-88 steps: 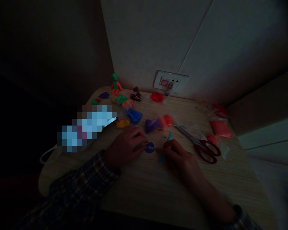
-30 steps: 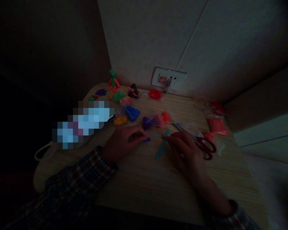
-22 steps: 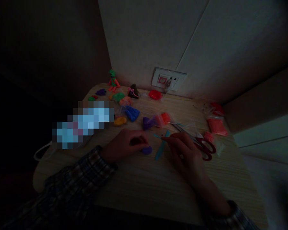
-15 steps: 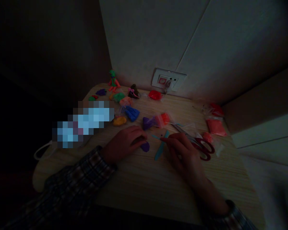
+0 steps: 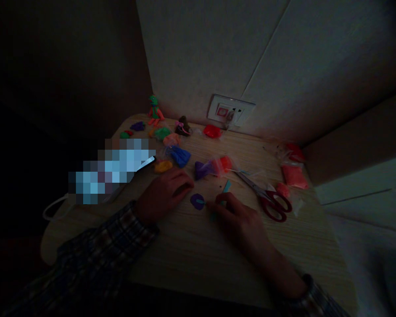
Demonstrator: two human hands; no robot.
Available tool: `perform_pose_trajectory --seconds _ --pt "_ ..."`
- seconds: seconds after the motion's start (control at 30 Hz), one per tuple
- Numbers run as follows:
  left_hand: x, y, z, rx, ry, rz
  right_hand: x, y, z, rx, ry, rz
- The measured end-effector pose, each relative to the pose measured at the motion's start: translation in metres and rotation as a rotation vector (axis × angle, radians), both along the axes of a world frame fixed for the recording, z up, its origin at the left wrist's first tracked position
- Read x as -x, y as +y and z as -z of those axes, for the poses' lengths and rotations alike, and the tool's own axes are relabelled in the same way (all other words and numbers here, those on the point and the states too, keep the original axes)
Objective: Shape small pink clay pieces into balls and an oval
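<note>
My right hand pinches a thin light-blue modelling tool, its flat tip over a purple clay disc on the table. Beneath that hand lies a second light-blue clay tool, partly covered by my fingers. My left hand rests on the table just left of the disc, apart from it. Its fingers are loosely curved, with a gap between thumb and forefinger and nothing visible in them. A small dark speck lies beyond my right hand.
Scissors with dark red handles lie to the right. Bagged clay, including blue, purple and red, lies farther back. A green and orange figure sits at the far left. A lit phone, mostly pixelated, stands left; a socket is on the wall.
My right hand has moved left and down, bringing the light-blue tool's tip over the purple clay disc. My left hand has drawn back leftward, uncovering the disc.
</note>
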State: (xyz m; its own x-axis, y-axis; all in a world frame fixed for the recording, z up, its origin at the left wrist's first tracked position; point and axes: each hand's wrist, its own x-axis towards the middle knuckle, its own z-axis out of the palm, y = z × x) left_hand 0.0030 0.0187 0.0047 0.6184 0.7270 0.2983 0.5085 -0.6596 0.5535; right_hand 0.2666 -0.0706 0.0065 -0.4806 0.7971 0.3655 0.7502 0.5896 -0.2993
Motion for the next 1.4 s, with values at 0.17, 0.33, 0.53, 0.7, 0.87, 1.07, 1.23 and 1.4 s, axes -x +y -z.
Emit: perform_pose_trajectory --seconds 0.17,0.33,0.53,0.7,0.87,1.07,1.23,1.4 --pt "-0.001 -0.002 -0.002 -0.009 0.028 0.006 0.0 -0.002 -0.002 0.02 0.015 -0.001" --pt "-0.002 -0.003 -0.005 -0.007 0.046 0.024 0.001 0.001 -0.001 0.039 0.037 0.009" --pt "-0.002 -0.003 -0.005 0.01 0.038 0.05 0.001 0.003 0.0 0.06 0.054 0.006" --pt "-0.003 -0.005 -0.009 0.039 0.002 0.063 -0.001 0.001 -0.003 0.063 0.097 0.011" --pt "-0.003 -0.006 -0.013 0.082 -0.036 0.133 -0.003 0.0 -0.003 0.064 0.139 0.025" --pt "-0.004 -0.008 -0.012 0.173 -0.073 0.119 -0.002 0.001 -0.004 0.051 0.183 0.035" --pt "-0.004 -0.006 -0.012 0.29 -0.123 0.091 0.0 0.001 -0.006 0.034 0.203 0.027" --pt "-0.005 -0.005 -0.016 0.455 -0.197 0.108 0.001 0.001 -0.007 -0.014 0.235 0.02"
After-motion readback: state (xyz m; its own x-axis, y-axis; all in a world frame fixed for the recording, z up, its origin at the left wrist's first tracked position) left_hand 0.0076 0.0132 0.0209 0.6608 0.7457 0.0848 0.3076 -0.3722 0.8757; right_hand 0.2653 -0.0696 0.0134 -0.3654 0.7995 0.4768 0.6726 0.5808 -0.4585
